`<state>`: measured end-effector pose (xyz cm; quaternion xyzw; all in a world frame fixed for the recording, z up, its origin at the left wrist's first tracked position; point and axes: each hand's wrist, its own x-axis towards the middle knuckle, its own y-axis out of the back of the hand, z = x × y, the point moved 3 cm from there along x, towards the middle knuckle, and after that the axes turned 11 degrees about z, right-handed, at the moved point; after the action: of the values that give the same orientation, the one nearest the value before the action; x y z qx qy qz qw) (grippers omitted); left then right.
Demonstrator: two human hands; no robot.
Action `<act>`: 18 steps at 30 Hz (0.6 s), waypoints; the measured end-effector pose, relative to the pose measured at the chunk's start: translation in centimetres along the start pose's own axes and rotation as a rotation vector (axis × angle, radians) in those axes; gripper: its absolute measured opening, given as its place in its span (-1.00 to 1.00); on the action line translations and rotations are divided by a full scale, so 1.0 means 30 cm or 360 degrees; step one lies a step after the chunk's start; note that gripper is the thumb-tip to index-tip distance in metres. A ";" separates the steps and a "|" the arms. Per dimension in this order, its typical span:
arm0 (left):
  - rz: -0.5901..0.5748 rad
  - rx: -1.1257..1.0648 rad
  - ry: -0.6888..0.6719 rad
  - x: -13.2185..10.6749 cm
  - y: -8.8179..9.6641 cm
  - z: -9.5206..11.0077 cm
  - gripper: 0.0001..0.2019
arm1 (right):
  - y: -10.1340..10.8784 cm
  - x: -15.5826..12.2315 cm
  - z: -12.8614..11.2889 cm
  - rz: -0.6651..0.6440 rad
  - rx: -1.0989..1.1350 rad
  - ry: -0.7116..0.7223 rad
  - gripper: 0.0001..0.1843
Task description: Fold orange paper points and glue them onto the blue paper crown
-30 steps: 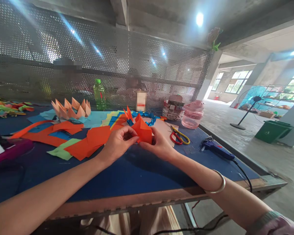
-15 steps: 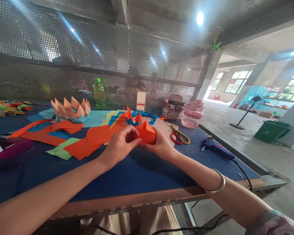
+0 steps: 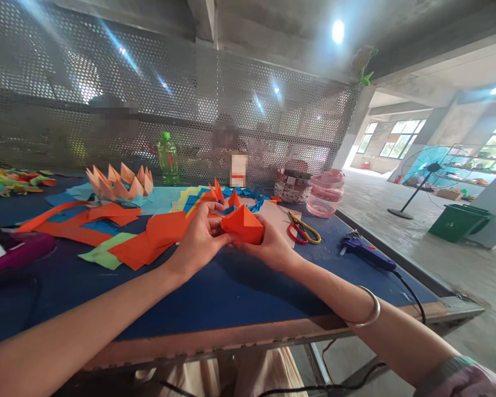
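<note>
An orange sheet of folded paper, creased to a raised point, is held up over the front half of the table. My left hand pinches its left corner between thumb and fingers. On the right edge, my right hand grips it, with some fingers hidden underneath. Just behind stand small orange folded points among blue folded pieces. Loose orange paper squares and a light green square lie to the left of my left hand.
Scissors with red and yellow handles and a blue glue gun lie on the right. Behind them stand a pink jar and a woven basket. A peach paper crown shape and green bottle stand at back left.
My left fingers have shifted slightly left and lower along the folded paper's edge, showing more of its left corner. The right hand stays in place.
</note>
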<state>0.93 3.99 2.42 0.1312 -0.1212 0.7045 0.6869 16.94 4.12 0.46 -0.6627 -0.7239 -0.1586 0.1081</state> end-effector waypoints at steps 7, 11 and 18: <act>0.0030 0.0035 0.0280 -0.005 0.008 0.017 -0.19 | -0.012 0.000 0.005 -0.0179 0.0233 -0.0099 -0.41; 0.0022 0.0049 0.0438 -0.004 0.013 0.018 -0.17 | -0.006 0.001 0.009 -0.0170 0.0140 -0.0056 -0.41; 0.0073 -0.0057 0.0508 -0.007 0.013 0.024 -0.31 | 0.008 0.004 0.005 -0.0024 -0.0104 0.0020 -0.32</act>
<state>0.56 3.53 3.00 0.0024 -0.0260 0.7295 0.6835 17.18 4.30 0.39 -0.6593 -0.7227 -0.1872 0.0896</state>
